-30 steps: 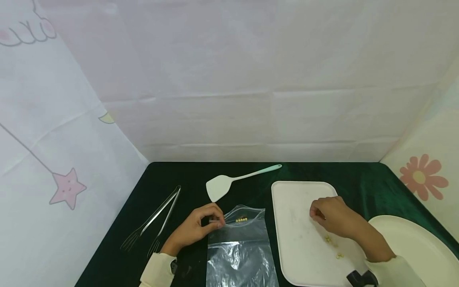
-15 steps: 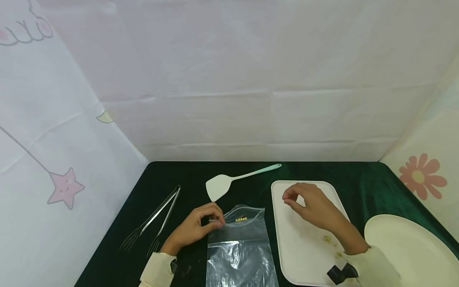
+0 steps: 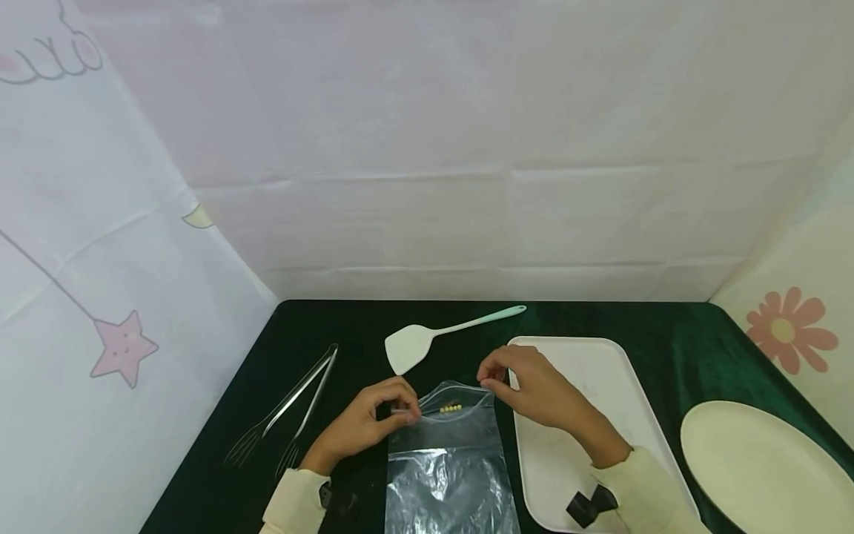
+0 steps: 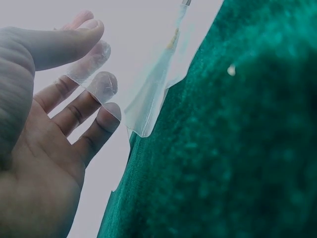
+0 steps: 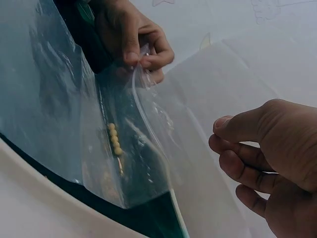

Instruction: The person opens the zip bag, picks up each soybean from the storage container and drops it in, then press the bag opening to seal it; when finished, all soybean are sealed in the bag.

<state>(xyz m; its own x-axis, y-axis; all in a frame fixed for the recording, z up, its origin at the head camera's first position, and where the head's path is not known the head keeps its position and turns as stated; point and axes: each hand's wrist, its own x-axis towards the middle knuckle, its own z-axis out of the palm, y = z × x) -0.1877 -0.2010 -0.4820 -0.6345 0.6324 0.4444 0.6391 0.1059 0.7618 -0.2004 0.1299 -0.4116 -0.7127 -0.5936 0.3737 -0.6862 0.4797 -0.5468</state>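
A clear zip bag [image 3: 445, 482] lies on the dark green cloth, its mouth spread apart at the far end. My left hand [image 3: 373, 417] pinches the left corner of that mouth; in the left wrist view its fingertips [image 4: 106, 87] show through the clear film. Inside the bag, near the mouth, lies a short row of small yellow beads [image 5: 114, 139] with a thin gold-coloured part. My right hand [image 3: 534, 386] hovers by the mouth's right corner, over the tray's left edge. Its fingers [image 5: 242, 163] are loosely bent, thumb near the index finger, with nothing visible between them.
The white tray [image 3: 620, 386] stands right of the bag, partly covered by my right forearm. A cream oval plate [image 3: 767, 467] is further right. Metal tongs [image 3: 293, 400] lie to the left, and a white spatula [image 3: 410, 347] with a mint handle lies behind the bag.
My right hand has moved left across the tray to the bag's right corner. The small yellow pieces seen earlier on the tray no longer show near my forearm. My left hand has stayed put.
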